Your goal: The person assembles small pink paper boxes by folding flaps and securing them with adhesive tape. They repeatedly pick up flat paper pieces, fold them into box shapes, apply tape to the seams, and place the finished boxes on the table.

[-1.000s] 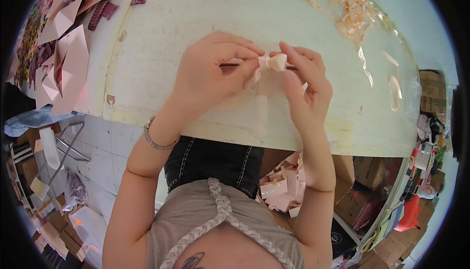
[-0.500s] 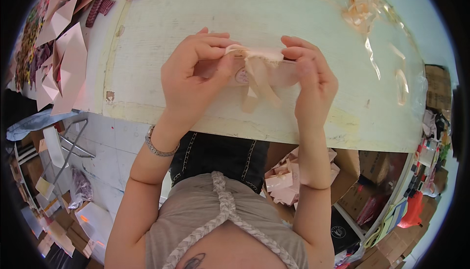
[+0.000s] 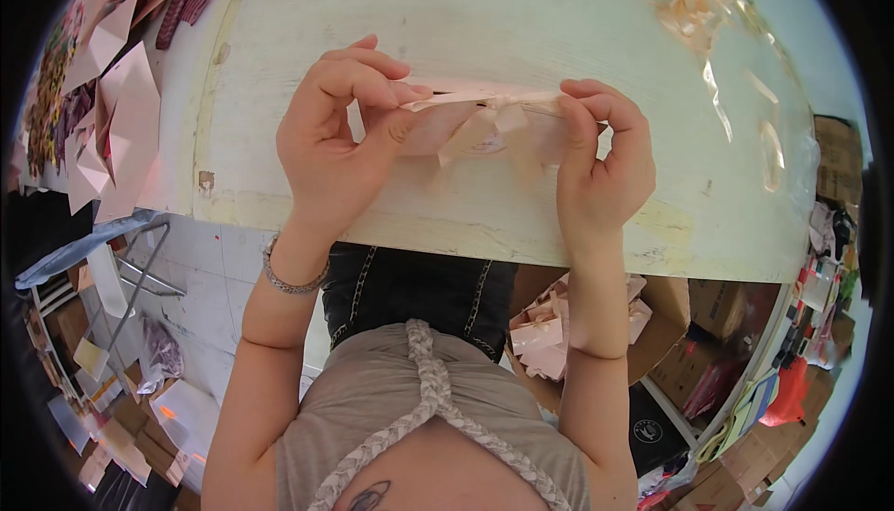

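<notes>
A small pale pink paper gift box [image 3: 438,131] stands on the table, its top edge between my hands. Peach ribbon [image 3: 463,99] stretches across that top edge, knotted near the middle, with loose tails hanging over the front. To the left, thumb and fingers of my left hand [image 3: 349,125] pinch one side of the ribbon. My right hand [image 3: 605,143] pinches the other side, thumb against fingers. The ribbon is drawn nearly straight between them. Part of the box's right side is hidden behind my right hand.
Folded pink paper pieces [image 3: 130,129] and dark red striped packets [image 3: 170,20] lie at the table's left. A heap of peach ribbon [image 3: 694,8] is at the far right. Below the table's near edge, a cardboard box [image 3: 666,320] holds several pink folded pieces.
Both hands have moved apart, the left one further left and the right one slightly right. The ribbon, loosely bunched before, is now pulled out sideways and its tails have shifted.
</notes>
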Demonstrator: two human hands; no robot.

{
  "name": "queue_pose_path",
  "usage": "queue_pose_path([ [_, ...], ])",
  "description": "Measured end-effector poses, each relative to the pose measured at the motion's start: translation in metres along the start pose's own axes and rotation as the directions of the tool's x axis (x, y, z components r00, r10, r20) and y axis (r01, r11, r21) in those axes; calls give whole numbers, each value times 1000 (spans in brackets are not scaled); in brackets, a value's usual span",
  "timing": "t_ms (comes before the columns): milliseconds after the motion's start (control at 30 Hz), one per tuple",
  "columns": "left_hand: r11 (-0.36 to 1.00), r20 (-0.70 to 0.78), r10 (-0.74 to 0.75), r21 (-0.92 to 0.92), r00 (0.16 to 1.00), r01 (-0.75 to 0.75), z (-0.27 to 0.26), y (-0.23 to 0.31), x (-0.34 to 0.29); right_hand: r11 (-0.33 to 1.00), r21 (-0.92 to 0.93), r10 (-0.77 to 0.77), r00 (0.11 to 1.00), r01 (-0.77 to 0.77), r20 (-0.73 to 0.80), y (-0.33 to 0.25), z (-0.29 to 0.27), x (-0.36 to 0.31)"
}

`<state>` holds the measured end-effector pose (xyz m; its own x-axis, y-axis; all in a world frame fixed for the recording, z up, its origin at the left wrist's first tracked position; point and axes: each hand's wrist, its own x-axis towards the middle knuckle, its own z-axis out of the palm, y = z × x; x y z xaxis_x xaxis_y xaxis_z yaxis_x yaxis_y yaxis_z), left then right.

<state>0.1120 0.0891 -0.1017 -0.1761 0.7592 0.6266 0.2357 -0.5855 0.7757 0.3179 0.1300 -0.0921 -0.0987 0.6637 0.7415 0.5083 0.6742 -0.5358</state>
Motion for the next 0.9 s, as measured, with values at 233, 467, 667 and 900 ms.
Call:
queue_pose_path([
  [233, 980, -62, -111, -175, 992, 99, -3, -4, -8, 994, 11, 106, 994, -107, 20, -2, -1, -5],
  [467, 820, 164, 4, 564, 986, -97, -78, 54, 7, 975, 59, 115, 709, -216, 695, 3, -47, 21],
  [667, 103, -379, 180, 925, 908, 366, -381, 49, -8, 837, -390, 422, -2, -384, 907, 31, -209, 64],
  [900, -414, -257, 223, 848, 940, 330, -498, 5, -12, 927, 345, -374, 415, 148, 829, -87, 77, 63],
])
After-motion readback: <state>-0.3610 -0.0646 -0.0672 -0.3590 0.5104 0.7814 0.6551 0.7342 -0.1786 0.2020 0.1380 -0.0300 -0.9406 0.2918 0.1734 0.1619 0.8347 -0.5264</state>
